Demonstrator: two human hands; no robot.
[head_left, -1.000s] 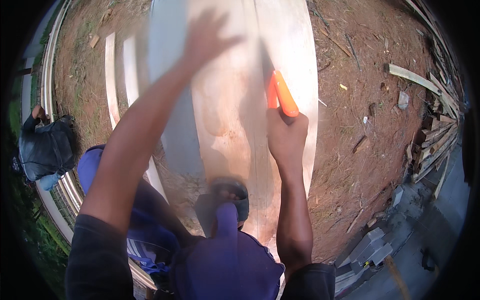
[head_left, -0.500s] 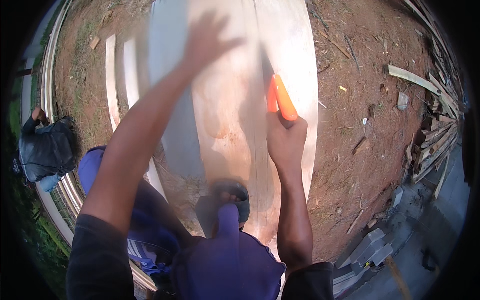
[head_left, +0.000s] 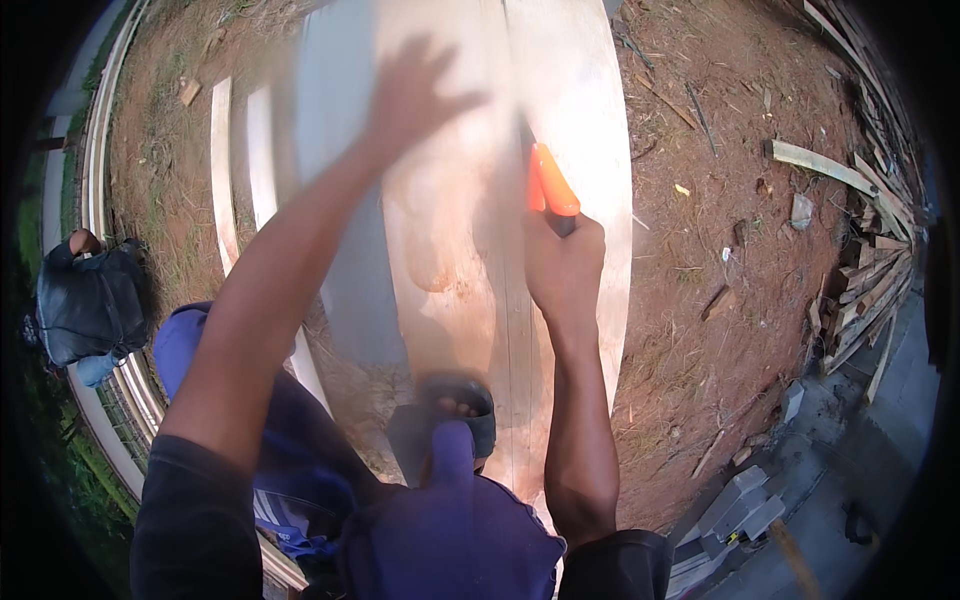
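Head view. The right hand (head_left: 567, 265) is closed around the orange handle of a saw (head_left: 553, 182), its fingers wrapped underneath and the forearm reaching up from the lower edge. The saw stands over the right part of a wide pale board (head_left: 440, 235); its narrow blade (head_left: 527, 132), seen nearly edge-on, points away from the person along a dark line in the wood. Glare obscures the blade's far end. The left hand (head_left: 413, 92), blurred by haze, is spread palm down over the board, left of the saw and farther out, its fingers apart and gripping nothing visible; firm contact cannot be told. Near the board's lower left edge is a foot in a dark sandal (head_left: 482, 408), with blue-purple clothing (head_left: 455, 545) below it. On the reddish soil (head_left: 700, 240) to the left lie 2 pale wooden strips (head_left: 222, 165); beyond them, a co-worker in dark clothing (head_left: 95, 305) bends forward. At right, scrap wood (head_left: 872, 290) is heaped beside a grey paved surface (head_left: 850, 450).
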